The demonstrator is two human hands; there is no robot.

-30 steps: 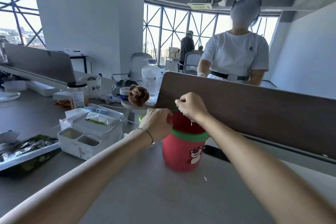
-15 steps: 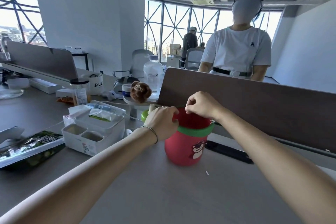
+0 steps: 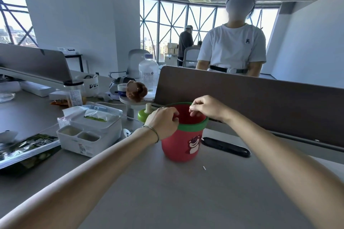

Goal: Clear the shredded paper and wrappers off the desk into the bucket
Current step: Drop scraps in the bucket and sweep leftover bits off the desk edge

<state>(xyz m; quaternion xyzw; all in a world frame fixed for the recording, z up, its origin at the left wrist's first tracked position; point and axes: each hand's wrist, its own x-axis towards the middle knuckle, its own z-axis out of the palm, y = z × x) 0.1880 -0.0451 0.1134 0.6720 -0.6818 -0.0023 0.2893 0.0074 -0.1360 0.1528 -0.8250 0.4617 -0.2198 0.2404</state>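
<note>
The red bucket (image 3: 183, 147) with a green rim and a bear picture stands on the grey desk (image 3: 167, 191), against the brown divider. My left hand (image 3: 162, 122) grips the rim on its left side. Over the opening hovers my right hand (image 3: 204, 108), fingers hanging loosely curled and spread, with nothing seen in them. One tiny white scrap of paper (image 3: 204, 168) lies on the desk just in front of the bucket, to its right. The inside of the bucket is mostly hidden.
A flat black object (image 3: 225, 147) lies right of the bucket. To the left are a green lid (image 3: 144, 115), a white tissue organiser (image 3: 89, 132) and a dark snack packet (image 3: 28, 147). A person (image 3: 232, 48) stands behind the divider (image 3: 260, 98).
The white shreds under my right hand a second ago are gone from view. That hand has loosened and lifted slightly over the opening. My left hand keeps its hold on the rim.
</note>
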